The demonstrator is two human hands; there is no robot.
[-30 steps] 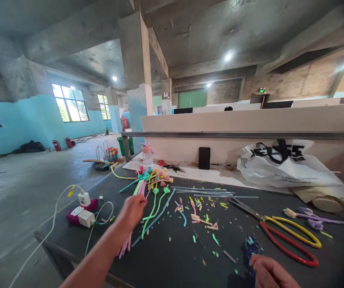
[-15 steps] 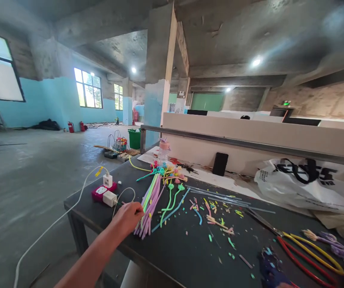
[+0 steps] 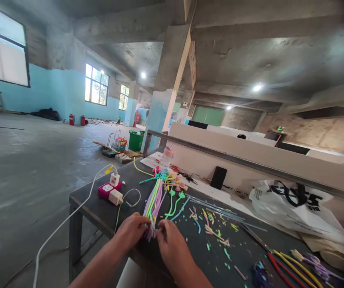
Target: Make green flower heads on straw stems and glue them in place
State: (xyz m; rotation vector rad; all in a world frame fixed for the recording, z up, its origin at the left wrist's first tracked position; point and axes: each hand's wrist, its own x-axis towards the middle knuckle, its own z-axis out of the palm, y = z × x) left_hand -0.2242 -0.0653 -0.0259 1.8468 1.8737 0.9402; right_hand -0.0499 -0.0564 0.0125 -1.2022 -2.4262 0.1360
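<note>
A bundle of coloured pipe-cleaner stems (image 3: pixel 155 198) with small flower heads at the far end lies on the dark table (image 3: pixel 100 206). My left hand (image 3: pixel 131 231) curls round the near end of the bundle from the left. My right hand (image 3: pixel 169 241) presses against the same end from the right, fingers closed on the stems. Two green stems (image 3: pixel 173 202) lie just right of the bundle.
A pink power strip with white chargers (image 3: pixel 110 191) and a white cable sits near the table's left corner. Cut scraps (image 3: pixel 217 232), red and yellow scissors (image 3: pixel 289 270), a white plastic bag (image 3: pixel 295 210), a black phone (image 3: pixel 218 177) and a pink bottle (image 3: pixel 167 155) are about.
The camera has swung left. My right hand moved from the table's right side to the bundle's near end. My left hand gathered the stems into a tighter bundle.
</note>
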